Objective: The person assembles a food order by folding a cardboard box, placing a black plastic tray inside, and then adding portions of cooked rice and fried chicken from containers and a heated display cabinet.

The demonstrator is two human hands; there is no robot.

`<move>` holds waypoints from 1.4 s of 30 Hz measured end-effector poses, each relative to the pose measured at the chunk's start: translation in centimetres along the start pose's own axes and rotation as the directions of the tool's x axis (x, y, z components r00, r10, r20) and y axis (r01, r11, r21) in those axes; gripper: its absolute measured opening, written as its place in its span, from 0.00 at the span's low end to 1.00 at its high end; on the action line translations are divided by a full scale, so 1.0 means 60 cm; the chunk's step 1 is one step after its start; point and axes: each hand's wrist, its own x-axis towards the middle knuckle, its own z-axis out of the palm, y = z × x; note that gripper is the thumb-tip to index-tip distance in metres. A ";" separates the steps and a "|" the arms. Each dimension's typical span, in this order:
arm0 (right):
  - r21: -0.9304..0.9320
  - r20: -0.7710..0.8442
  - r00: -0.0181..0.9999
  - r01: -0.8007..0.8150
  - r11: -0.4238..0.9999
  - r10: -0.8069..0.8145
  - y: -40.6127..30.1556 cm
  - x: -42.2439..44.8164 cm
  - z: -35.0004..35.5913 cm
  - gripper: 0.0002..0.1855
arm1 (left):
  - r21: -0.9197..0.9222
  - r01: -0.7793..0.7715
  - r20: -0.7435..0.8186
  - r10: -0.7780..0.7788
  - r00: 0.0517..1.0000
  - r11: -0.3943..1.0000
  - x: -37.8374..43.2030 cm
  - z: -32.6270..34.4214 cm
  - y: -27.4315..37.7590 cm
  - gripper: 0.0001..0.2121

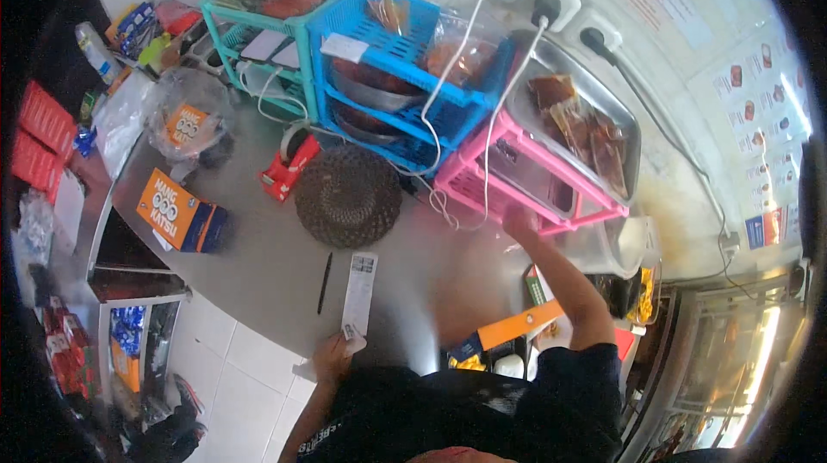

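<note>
My left hand (332, 357) grips the lower end of a long printed paper slip (359, 292), which lies out over the grey tabletop. A black pen (325, 283) rests to the left of the slip. Stretched forward, my right hand (519, 222) is at the lower front edge of the pink plastic rack (471, 190). Its fingers are blurred and partly hidden, so a hold cannot be made out. On that rack a metal tray (630, 159) carries several sealed packs of dark food (591, 124). Beyond the slip sits a dark woven, dome-shaped item (349, 197).
A red tape dispenser (291, 166), an orange-and-blue printed box (171, 208) and a bagged box (187, 124) stand leftward. Blue (413, 85) and green racks (300, 75) line the wall. White cables (486, 166) hang from wall plugs. An orange-and-blue carton (517, 327) lies near my right arm.
</note>
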 end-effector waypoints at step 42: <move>0.510 0.699 0.484 -0.853 0.107 0.527 0.375 -0.283 -0.029 0.13 | -0.781 0.342 0.318 -0.139 0.938 0.522 0.255 -0.190 0.317 0.10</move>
